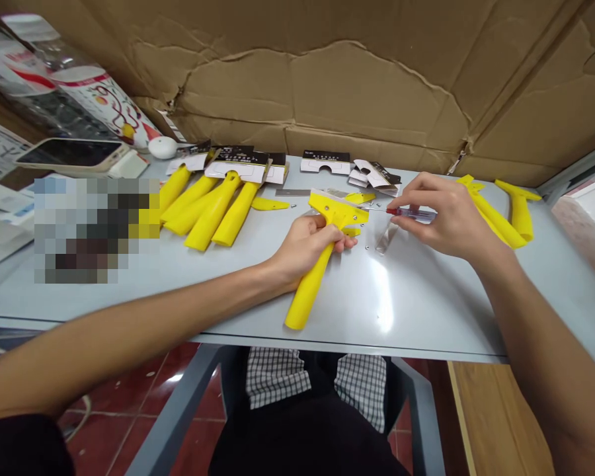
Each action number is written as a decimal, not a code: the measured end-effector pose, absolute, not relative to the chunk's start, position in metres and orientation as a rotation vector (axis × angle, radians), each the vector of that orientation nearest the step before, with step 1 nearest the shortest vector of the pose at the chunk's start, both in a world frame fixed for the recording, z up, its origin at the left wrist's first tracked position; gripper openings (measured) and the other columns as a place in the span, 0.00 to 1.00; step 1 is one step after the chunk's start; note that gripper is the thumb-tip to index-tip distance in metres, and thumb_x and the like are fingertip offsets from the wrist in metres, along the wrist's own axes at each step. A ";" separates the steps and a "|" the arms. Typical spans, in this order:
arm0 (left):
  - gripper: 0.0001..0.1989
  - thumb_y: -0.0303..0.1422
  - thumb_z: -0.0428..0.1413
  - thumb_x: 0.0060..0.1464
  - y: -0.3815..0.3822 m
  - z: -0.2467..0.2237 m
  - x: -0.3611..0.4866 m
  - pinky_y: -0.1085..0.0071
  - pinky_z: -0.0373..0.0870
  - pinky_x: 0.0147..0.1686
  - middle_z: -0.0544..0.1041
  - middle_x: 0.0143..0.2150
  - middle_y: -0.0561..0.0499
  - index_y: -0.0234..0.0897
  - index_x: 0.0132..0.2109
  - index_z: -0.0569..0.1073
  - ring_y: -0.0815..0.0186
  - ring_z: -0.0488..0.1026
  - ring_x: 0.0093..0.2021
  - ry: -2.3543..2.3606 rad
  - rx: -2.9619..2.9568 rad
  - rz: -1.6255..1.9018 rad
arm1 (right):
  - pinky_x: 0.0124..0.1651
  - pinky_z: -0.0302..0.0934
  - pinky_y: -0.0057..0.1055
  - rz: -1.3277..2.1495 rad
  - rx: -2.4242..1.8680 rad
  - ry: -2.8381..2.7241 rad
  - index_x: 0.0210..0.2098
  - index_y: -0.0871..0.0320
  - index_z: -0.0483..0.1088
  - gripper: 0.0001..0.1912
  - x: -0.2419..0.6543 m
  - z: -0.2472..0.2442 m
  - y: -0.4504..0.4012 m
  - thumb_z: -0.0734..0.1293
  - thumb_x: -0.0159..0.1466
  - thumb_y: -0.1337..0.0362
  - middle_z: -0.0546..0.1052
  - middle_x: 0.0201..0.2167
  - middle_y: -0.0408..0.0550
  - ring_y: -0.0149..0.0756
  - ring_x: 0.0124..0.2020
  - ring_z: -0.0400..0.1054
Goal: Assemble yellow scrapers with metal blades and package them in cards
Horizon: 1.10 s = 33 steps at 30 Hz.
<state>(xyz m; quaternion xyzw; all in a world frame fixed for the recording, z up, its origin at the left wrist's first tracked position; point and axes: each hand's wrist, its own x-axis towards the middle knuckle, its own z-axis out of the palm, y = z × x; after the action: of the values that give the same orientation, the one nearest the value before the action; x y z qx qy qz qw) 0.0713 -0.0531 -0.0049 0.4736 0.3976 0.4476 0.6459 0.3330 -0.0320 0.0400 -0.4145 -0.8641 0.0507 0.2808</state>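
My left hand (313, 248) is wrapped round the neck of a yellow scraper (307, 291), whose handle slants down toward the table's front edge. Two small screws show on its wide head. My right hand (436, 215) grips a screwdriver (411, 213) with a clear purplish handle and a red collar. Its shaft points left at the right end of the scraper's head; whether the tip touches a screw is too small to tell. Small metal bits (367, 247) and a clear strip (385, 239) lie on the table between my hands. A flat metal blade (291, 193) lies behind the scraper.
Several yellow handles with black-and-white cards (235, 165) lie at the left, and more yellow pieces (518, 205) at the right. Loose cards (326, 161) lie at the back before a cardboard wall (367, 92). A phone (72, 153) and bottles (96, 99) are far left.
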 end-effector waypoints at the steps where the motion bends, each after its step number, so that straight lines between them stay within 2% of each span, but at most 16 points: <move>1: 0.10 0.28 0.61 0.48 -0.053 -0.005 0.071 0.58 0.77 0.58 0.80 0.28 0.44 0.37 0.21 0.74 0.58 0.83 0.41 0.901 1.067 1.020 | 0.43 0.73 0.48 0.135 -1.103 -2.320 0.45 0.48 0.85 0.07 0.333 0.040 -0.032 0.72 0.71 0.58 0.79 0.42 0.52 0.45 0.37 0.75; 11: 0.10 0.29 0.61 0.48 -0.053 -0.008 0.071 0.60 0.76 0.57 0.81 0.28 0.45 0.37 0.21 0.75 0.60 0.82 0.39 0.925 1.072 1.039 | 0.43 0.72 0.49 0.159 -1.097 -2.334 0.43 0.46 0.86 0.07 0.332 0.041 -0.033 0.73 0.70 0.57 0.79 0.42 0.52 0.47 0.39 0.76; 21: 0.09 0.30 0.61 0.47 -0.052 -0.009 0.071 0.59 0.75 0.57 0.81 0.29 0.46 0.38 0.20 0.75 0.59 0.81 0.40 0.943 1.079 1.055 | 0.42 0.71 0.44 0.124 -1.055 -2.334 0.43 0.49 0.86 0.07 0.334 0.037 -0.030 0.74 0.69 0.59 0.79 0.42 0.51 0.44 0.38 0.76; 33: 0.09 0.30 0.61 0.47 -0.051 -0.010 0.071 0.57 0.74 0.58 0.81 0.29 0.45 0.38 0.21 0.74 0.59 0.81 0.39 0.934 1.078 1.050 | 0.40 0.70 0.43 0.099 -1.042 -2.336 0.43 0.50 0.86 0.07 0.334 0.036 -0.030 0.75 0.69 0.61 0.79 0.41 0.52 0.43 0.37 0.75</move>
<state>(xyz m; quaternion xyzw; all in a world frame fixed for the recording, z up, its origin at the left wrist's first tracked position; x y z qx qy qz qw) 0.0713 -0.0509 -0.0104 0.4712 0.4082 0.4591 0.6330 0.3337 -0.0297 0.0361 -0.3899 -0.8743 0.0372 0.2866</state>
